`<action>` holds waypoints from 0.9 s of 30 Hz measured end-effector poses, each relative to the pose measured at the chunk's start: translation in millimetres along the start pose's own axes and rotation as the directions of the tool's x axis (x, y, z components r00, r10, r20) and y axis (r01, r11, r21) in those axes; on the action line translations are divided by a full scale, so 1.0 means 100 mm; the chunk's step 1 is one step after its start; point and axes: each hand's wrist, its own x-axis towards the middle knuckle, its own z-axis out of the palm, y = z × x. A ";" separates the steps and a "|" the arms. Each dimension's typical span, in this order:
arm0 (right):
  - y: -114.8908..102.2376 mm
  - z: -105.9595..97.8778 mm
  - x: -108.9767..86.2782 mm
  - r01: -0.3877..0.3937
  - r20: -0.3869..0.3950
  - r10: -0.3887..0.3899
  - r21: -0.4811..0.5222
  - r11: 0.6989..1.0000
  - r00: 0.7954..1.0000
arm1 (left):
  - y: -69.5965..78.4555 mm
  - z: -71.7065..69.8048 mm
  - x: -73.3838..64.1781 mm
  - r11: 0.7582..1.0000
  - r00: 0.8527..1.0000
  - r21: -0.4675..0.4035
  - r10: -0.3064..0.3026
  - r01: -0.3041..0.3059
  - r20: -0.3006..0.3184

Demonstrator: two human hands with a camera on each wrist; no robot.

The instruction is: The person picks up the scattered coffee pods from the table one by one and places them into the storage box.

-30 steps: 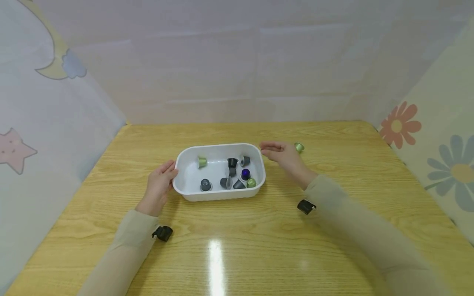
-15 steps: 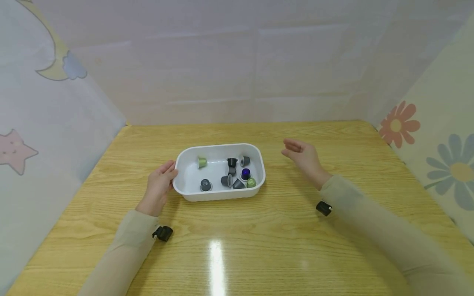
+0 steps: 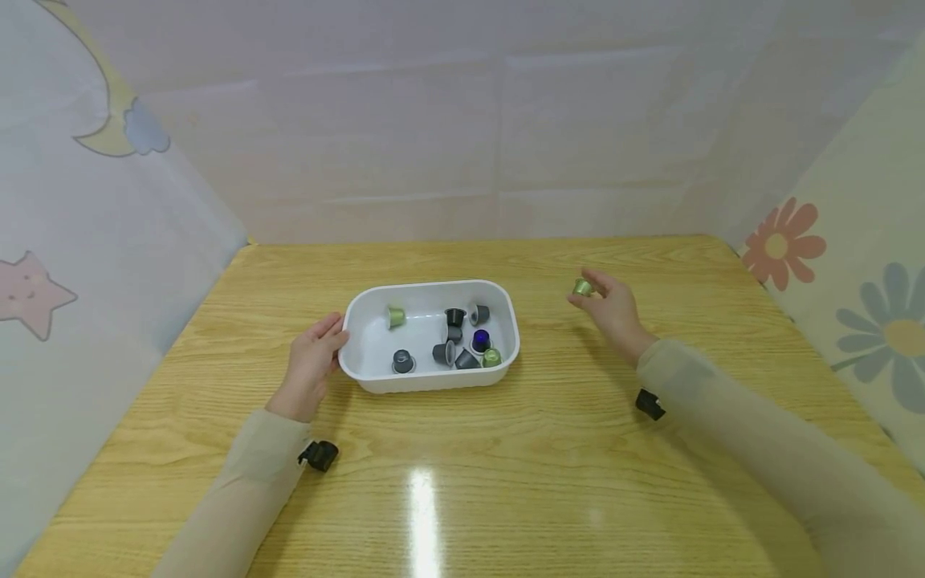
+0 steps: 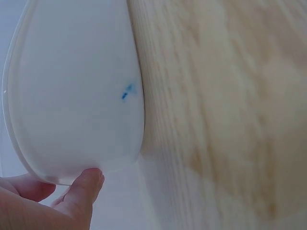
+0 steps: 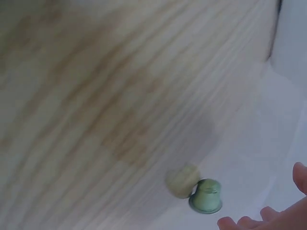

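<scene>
A white plastic tray [image 3: 426, 384] stands on the wooden table with several coffee capsules inside. My left hand [image 3: 307, 365] holds its left end, and in the left wrist view the fingers and thumb [image 4: 82, 194] pinch the rim. Right of the tray, a green coffee capsule [image 3: 582, 286] lies between the spread thumb and fingers of my right hand [image 3: 613, 311]. In the right wrist view that green capsule [image 5: 207, 196] rests on the table, and the visible fingertips [image 5: 228, 223] are apart from it.
Inside the tray are a light green capsule [image 3: 395, 317] at the left, a dark grey one [image 3: 402, 361] near the front, a purple-blue one [image 3: 481, 340] and a green one [image 3: 491, 358] at the right. A pale cloth wall [image 3: 462, 160] closes off the table's back.
My right hand has moved away from the tray to the right, and its thumb and fingers are now around the green capsule without a visible grip. The left hand and tray stay put.
</scene>
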 end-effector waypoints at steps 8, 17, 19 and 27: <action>0.11 -0.10 0.10 0.010 0.029 -0.008 -0.055 0.998 1.000 | 0.00 0.00 0.00 1.000 1.000 -0.001 0.002 -0.002 0.007; 0.17 -0.16 0.21 -0.075 0.111 0.086 -0.103 0.992 0.990 | 0.00 0.00 0.01 1.000 1.000 0.007 0.001 -0.001 0.005; 0.18 -0.16 0.23 -0.079 0.125 0.092 -0.103 0.992 0.988 | 0.00 0.01 0.02 1.000 1.000 0.011 0.002 -0.002 0.005; 0.19 -0.14 0.34 -0.105 0.141 0.116 -0.086 0.991 0.983 | 0.00 0.00 0.01 1.000 1.000 0.005 0.002 -0.002 0.002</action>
